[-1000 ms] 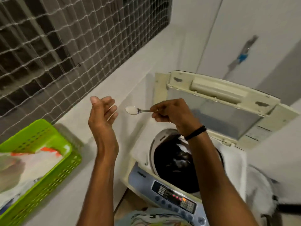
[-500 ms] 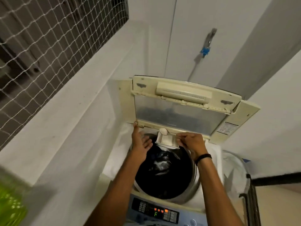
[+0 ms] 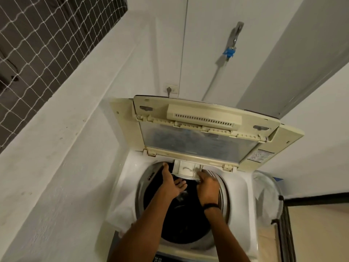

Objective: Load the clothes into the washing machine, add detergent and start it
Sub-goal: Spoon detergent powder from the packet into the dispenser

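In the lower middle of the frame the washing machine [image 3: 239, 186] is sitting with its lid [image 3: 204, 120] folded up and leaning back toward the wall. Right under the lid's front edge the detergent drawer [image 3: 186, 170] is sticking out over the back of the drum. The clothes [image 3: 181, 214] are lying inside as a dark heap, hard to make out tbh. Left hand [image 3: 171, 183] is hovering just left of the drawer, fingers loose and spread, holding nothing. Right hand [image 3: 206, 187], black wristband [image 3: 211, 206] on it, is touching the drawer's front right corner with its fingers bent, can't tell if it's really gripping. Upper right a tap [image 3: 229, 52] with a blue fitting is hanging on the wall, and netting [image 3: 37, 44] is covering the upper left
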`<state>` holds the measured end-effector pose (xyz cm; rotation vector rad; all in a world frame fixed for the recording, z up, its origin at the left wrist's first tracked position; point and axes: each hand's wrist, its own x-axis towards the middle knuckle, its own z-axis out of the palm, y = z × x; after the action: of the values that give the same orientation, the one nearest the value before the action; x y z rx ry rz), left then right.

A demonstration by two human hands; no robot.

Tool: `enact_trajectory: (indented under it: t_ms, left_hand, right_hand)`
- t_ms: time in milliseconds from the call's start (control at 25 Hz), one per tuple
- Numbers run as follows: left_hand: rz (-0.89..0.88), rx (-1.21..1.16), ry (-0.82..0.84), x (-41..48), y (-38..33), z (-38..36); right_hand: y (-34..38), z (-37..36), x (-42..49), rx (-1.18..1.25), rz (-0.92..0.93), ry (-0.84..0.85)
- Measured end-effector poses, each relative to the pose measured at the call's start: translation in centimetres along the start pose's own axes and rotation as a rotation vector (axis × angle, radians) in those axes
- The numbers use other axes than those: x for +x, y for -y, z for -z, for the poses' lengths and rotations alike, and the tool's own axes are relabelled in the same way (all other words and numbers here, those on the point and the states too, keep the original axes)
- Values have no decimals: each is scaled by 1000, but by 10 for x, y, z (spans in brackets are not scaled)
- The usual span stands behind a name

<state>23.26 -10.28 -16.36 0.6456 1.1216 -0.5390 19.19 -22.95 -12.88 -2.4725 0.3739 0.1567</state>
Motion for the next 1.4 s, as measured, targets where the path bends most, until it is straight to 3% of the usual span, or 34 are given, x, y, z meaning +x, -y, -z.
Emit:
enact_trajectory:
  t_ms: [240, 560, 800, 1000, 1080, 1240, 1400]
  left_hand:
    - [27, 42, 23, 15, -3, 6]
    - [18, 91, 19, 16, -2, 6]
    - [-24, 59, -4, 5, -4, 11]
    - [-139, -59, -5, -40, -27, 14]
    - [-215, -104, -7, -75, -47, 19]
    - [-400, -216, 44, -169, -81, 47]
    - [-640, -305, 102, -273, -90, 99]
  right_hand:
    - [-4, -11, -13, -23, 102, -99]
    - [-2, -11, -21, 4, 35, -145]
    - [15, 9, -17, 290, -245, -204]
    - [32, 16, -16, 1043, -492, -27]
    - [52, 28, -20, 1231, -517, 37]
    - [110, 58, -44, 1372, -381, 189]
    - [171, 72, -81, 1315, -180, 403]
